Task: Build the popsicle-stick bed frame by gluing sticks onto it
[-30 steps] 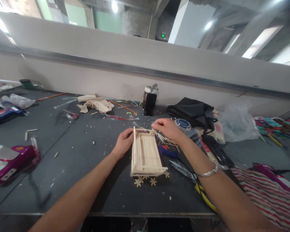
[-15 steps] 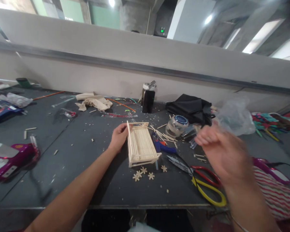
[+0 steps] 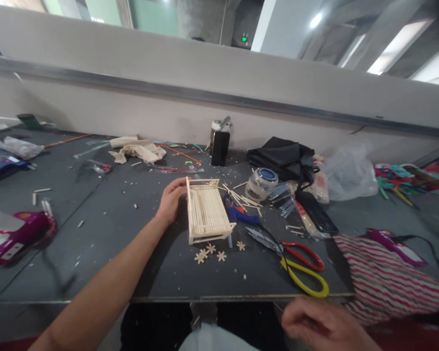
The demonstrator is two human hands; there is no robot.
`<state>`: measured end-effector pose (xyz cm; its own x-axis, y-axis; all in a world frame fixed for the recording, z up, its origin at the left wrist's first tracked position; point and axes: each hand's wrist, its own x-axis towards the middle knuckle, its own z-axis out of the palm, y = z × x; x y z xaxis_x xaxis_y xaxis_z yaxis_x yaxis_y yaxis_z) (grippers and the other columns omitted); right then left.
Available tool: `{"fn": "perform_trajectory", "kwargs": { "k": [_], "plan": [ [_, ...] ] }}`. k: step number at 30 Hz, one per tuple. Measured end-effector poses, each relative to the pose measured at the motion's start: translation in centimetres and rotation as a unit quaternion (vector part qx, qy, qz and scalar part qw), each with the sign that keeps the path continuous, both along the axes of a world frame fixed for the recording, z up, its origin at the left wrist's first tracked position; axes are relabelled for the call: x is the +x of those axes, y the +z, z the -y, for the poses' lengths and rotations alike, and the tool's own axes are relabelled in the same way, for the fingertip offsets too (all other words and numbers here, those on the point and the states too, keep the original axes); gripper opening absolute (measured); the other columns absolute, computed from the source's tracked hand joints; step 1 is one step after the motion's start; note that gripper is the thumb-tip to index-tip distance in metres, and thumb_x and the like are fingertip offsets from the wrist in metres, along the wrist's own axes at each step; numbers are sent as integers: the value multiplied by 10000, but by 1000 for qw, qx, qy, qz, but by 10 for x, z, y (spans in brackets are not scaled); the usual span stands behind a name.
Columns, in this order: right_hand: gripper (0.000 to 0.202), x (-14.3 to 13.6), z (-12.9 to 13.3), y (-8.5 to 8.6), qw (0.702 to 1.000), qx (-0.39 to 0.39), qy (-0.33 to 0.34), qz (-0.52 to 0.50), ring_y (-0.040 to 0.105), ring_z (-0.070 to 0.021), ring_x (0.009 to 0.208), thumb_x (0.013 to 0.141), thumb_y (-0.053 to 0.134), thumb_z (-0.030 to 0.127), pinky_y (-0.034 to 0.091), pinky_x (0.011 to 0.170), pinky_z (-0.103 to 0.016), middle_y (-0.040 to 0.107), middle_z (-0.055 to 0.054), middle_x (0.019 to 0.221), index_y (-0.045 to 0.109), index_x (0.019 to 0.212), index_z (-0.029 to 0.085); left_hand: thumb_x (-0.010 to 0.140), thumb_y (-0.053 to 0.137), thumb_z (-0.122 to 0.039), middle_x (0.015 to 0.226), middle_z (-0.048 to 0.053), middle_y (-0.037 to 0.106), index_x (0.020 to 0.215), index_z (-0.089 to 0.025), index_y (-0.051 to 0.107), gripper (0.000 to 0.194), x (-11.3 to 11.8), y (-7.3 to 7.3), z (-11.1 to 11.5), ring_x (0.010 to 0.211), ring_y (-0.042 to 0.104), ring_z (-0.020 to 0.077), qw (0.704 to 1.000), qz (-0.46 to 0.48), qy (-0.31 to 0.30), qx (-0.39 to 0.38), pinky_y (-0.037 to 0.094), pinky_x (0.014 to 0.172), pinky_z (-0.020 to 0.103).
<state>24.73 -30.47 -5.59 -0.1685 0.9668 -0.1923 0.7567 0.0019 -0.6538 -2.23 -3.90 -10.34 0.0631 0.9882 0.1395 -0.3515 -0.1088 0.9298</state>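
Note:
A small stick-built wooden bed (image 3: 208, 209), with slats and raised end frames, stands on the dark table in front of me. My left hand (image 3: 171, 199) grips its far left side, the fingertips partly hidden behind the frame. Just before the bed lie several small wooden flower shapes (image 3: 221, 256). My right hand (image 3: 316, 319) is low at the right, below the table's front edge. It is slightly blurred, its fingers curled in and nothing visible in them. Nearest to it are scissors (image 3: 303, 278) with red and yellow handles.
Behind the bed's right side lie a blue glue gun (image 3: 243, 216) and loose sticks (image 3: 241, 199). Farther back stand a jar (image 3: 260, 185) and an upright phone (image 3: 220, 148). A striped cloth (image 3: 391, 278) hangs over the right edge. A purple device (image 3: 22, 236) sits at left.
My right hand has swung down and back from above the table's right side to below its front edge, uncovering a dark phone. My left hand keeps its hold on the bed.

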Motion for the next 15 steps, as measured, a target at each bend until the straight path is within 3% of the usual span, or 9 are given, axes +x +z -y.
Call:
{"fn": "perform_trajectory", "kwargs": {
  "k": [4, 9, 15],
  "plan": [
    [147, -28, -22, -4, 996, 94, 13, 2, 605, -121, 590, 831, 611, 358, 457, 556, -206, 656, 17, 667, 685, 768, 248, 617, 699, -249, 781, 18, 654, 866, -155, 671, 268, -8, -3, -6, 702, 583, 133, 998, 9, 56, 8, 448, 676, 251],
    [169, -75, -60, -21, 974, 223, 8, 33, 637, -167, 855, 908, 510, 246, 476, 781, -272, 687, -32, 904, 663, 978, 234, 578, 760, -260, 617, -21, 597, 752, -145, 657, 233, -14, -5, -12, 557, 522, 93, 991, -34, 130, -2, 412, 580, 226],
    [137, -100, -93, -33, 961, 235, 6, 143, 629, -207, 867, 858, 591, 236, 475, 737, -294, 673, -43, 895, 680, 961, 238, 608, 733, -276, 592, -6, 617, 751, -128, 692, 210, -15, 1, -11, 538, 536, 98, 985, -77, 151, 15, 423, 578, 236]
  ]
}}
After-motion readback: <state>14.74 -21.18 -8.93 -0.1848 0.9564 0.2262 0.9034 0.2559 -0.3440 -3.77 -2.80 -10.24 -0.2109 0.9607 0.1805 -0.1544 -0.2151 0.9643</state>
